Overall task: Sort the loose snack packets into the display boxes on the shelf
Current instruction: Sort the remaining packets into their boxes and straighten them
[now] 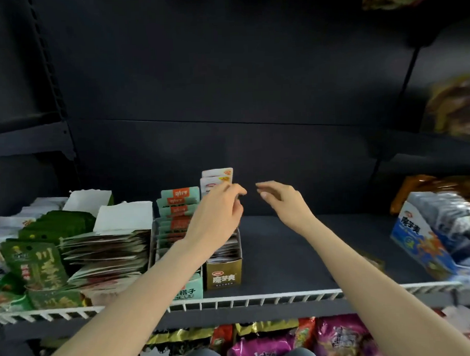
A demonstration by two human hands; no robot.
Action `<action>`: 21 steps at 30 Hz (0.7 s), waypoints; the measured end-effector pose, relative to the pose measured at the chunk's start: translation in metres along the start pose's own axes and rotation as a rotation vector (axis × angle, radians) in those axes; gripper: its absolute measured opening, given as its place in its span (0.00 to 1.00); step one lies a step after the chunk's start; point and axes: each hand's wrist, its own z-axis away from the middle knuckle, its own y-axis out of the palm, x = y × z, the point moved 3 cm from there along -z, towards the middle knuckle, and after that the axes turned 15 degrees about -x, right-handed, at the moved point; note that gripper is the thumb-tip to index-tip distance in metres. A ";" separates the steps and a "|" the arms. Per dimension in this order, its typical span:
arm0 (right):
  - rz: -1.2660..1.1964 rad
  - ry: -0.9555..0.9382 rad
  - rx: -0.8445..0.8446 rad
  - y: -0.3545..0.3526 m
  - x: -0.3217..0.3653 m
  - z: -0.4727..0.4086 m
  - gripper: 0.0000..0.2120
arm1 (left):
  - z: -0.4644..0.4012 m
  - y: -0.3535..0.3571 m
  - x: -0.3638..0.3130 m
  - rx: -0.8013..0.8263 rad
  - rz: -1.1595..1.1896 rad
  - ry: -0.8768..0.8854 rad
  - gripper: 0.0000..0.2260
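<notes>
Presently: left hand (219,215) at the gold box (224,271), right hand (280,200) free beside it
Near to far: wire rail (233,300); gold box of packets (225,251) beside the teal box (184,288); left hand over the gold box, fingers curled at its rear white packets (217,178), grip itself not discernible; right hand relaxed, fingers loosely extended, holding nothing, just apart from the left over bare shelf (298,255); blue box (420,240) well apart at right. Handling note, as judgement: square the rear packets upright, faces forward, press them back gently, steady the box with the free hand so it does not slide
</notes>
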 end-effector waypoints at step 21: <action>0.542 0.429 0.271 -0.057 -0.169 0.052 0.19 | 0.056 0.242 -0.058 0.606 0.259 -0.733 0.13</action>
